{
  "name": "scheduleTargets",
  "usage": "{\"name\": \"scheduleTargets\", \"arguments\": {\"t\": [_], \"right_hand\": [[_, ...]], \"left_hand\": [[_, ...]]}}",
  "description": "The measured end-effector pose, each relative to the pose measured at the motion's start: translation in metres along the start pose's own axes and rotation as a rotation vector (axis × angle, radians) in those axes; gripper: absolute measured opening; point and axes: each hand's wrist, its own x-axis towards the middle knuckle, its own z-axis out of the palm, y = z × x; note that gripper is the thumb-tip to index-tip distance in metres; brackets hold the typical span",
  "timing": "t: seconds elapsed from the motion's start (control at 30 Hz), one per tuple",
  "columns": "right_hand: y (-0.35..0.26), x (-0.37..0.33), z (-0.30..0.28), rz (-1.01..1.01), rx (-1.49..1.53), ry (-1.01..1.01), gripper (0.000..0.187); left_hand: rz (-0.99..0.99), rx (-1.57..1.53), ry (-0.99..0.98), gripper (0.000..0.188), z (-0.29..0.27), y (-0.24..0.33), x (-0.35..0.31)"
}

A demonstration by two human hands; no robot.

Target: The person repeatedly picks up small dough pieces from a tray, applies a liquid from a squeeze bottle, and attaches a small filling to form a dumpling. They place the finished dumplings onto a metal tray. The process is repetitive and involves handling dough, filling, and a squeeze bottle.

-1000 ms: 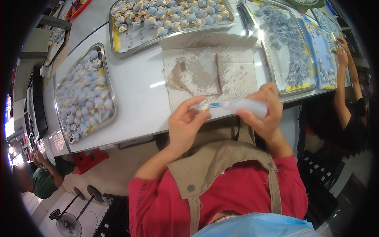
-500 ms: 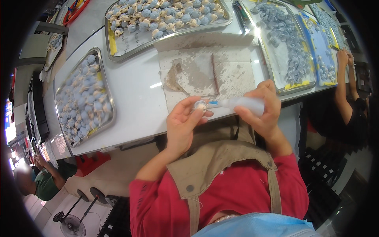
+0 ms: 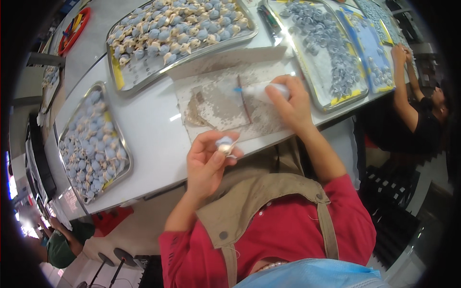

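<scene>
Between the thumb and fingers of my left hand (image 3: 206,161) is a small cream and grey-blue figure (image 3: 225,146), held in front of the table edge. My right hand (image 3: 291,103) grips a white squeeze bottle (image 3: 270,92) with a blue tip, lying nearly sideways and pointing left. The bottle hangs over a stained cardboard sheet (image 3: 221,106) on the table, and its tip is apart from the figure. A thin reddish-brown stick (image 3: 245,102) lies on the cardboard.
Metal trays of similar figures stand at the far left (image 3: 115,77) and near left (image 3: 127,165). To the right, another tray (image 3: 326,109) holds grey-blue cup-shaped pieces, beside a blue tray (image 3: 369,62). Co-workers sit at the right and lower left.
My right hand has drawn the bottle up and away from the figure, over the cardboard. My left hand has moved lower and left with the figure. The whole view has shifted slightly.
</scene>
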Motion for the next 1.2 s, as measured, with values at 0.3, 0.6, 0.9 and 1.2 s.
{"name": "scheduleTargets", "arguments": {"t": [0.3,0.6,0.9,1.2], "right_hand": [[0.058,0.065,-0.068,0.007,-0.385,0.219,0.018],[0.084,0.073,-0.086,0.092,-0.249,0.105,0.026],[-0.036,-0.019,-0.047,-0.127,0.146,-0.189,0.033],[-0.057,-0.033,-0.022,-0.08,0.312,-0.392,0.031]], "left_hand": [[-0.04,0.016,-0.015,0.036,0.003,-0.001,0.007],[-0.148,0.114,0.038,0.036,0.019,-0.014,0.011],[-0.138,0.096,0.104,0.034,0.033,-0.025,0.015],[-0.096,0.079,0.052,0.032,0.027,-0.026,0.008]]}}
